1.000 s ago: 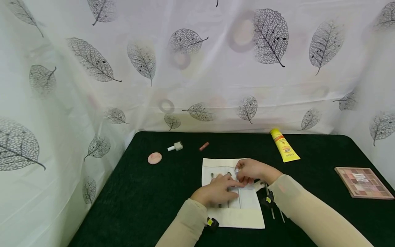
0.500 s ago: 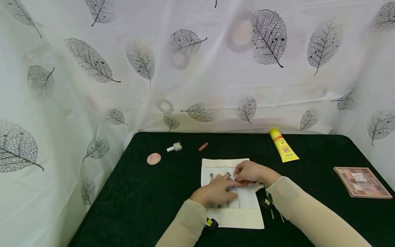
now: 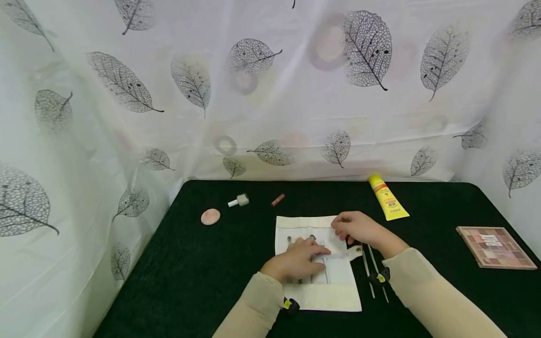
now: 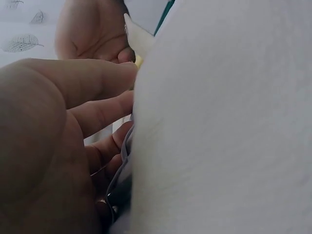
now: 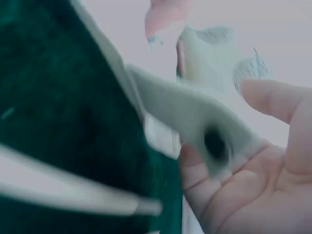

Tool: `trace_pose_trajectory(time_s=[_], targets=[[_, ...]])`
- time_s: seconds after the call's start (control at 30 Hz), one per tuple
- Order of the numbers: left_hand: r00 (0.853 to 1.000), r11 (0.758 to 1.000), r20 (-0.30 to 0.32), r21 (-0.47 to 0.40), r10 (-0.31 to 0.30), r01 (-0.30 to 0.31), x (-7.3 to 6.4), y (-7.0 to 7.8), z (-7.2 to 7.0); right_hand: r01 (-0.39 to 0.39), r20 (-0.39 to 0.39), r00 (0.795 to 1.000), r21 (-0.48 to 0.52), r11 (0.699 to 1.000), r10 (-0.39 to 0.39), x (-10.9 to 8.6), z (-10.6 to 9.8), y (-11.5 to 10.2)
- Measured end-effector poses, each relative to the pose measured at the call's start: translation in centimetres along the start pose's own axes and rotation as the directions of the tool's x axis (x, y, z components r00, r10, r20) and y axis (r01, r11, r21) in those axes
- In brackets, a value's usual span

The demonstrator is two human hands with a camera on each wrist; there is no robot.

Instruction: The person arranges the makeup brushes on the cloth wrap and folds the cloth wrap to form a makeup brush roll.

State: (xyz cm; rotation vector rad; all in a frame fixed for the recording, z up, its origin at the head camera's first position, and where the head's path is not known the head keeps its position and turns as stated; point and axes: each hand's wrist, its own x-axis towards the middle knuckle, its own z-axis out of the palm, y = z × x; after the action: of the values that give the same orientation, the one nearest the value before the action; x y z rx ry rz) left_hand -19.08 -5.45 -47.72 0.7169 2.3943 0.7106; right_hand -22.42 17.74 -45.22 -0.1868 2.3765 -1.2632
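A cream fabric tool roll [image 3: 325,298] lies unfolded on the table, with several slim tools tucked in its slots. My left hand [image 3: 296,260] rests on its middle, fingers spread, covering part of the tools. A dark tool tip [image 3: 312,237] pokes out above those fingers. My right hand [image 3: 359,230] hovers at the roll's upper right edge, fingers loosely bent, holding nothing. Below it, the roll's snap tab [image 3: 354,252] sticks out to the right. In the right wrist view the tab [image 5: 185,109] crosses before the palm, with the thumb apart from it.
Two slim pale sticks [image 3: 373,291] lie right of the roll, under the right wrist. Farther off are a yellow tube [image 3: 389,199], an eyeshadow palette [image 3: 496,249], a pink round puff [image 3: 210,217], a nail polish bottle [image 3: 242,200] and a small reddish-brown tube [image 3: 278,200].
My right hand has moved from beside the left fingertips up and right to the roll's edge, and its fingers have loosened. The left hand has stayed in place.
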Motion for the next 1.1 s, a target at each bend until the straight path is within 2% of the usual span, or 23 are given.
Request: trace_pose_trajectory(time_s=[0.1, 0.17, 0.33, 0.53, 0.73, 0.93, 1.1], targets=[[1.0, 0.999, -0.014, 0.042, -0.003, 0.003, 0.0, 0.3, 0.3, -0.017, -0.04, 0.999, 0.138, 0.99, 0.022, -1.2, -1.1, 1.4], [1.0, 0.998, -0.021, 0.061, -0.009, 0.01, -0.1, 0.5, 0.5, -0.051, -0.072, 0.995, 0.213, 0.976, 0.068, -2.1, -1.8, 2.3], [0.998, 0.992, -0.046, 0.121, -0.032, 0.038, -0.6, 1.0, 0.7, -0.145, -0.139, 0.972, 0.274, 0.951, 0.189, -3.6, -2.9, 3.9], [0.998, 0.98, -0.042, 0.188, -0.056, 0.063, -0.4, 1.7, 0.2, -0.198, -0.102, 0.969, 0.238, 0.951, 0.227, -3.9, -3.3, 5.2], [0.997, 0.969, -0.056, 0.24, -0.048, 0.06, 0.2, 2.7, -0.2, -0.224, -0.096, 0.964, 0.219, 0.95, 0.249, -3.5, -3.5, 5.4], [0.992, 0.981, -0.093, 0.166, -0.086, 0.1, 0.5, 2.9, -0.2, -0.232, -0.046, 0.97, 0.09, 0.968, 0.237, -3.0, -3.8, 4.6], [0.995, 0.992, -0.071, 0.101, -0.066, 0.073, 1.0, 2.4, 0.1, -0.237, -0.041, 0.971, -0.022, 0.971, 0.236, -2.8, -3.6, 4.3]])
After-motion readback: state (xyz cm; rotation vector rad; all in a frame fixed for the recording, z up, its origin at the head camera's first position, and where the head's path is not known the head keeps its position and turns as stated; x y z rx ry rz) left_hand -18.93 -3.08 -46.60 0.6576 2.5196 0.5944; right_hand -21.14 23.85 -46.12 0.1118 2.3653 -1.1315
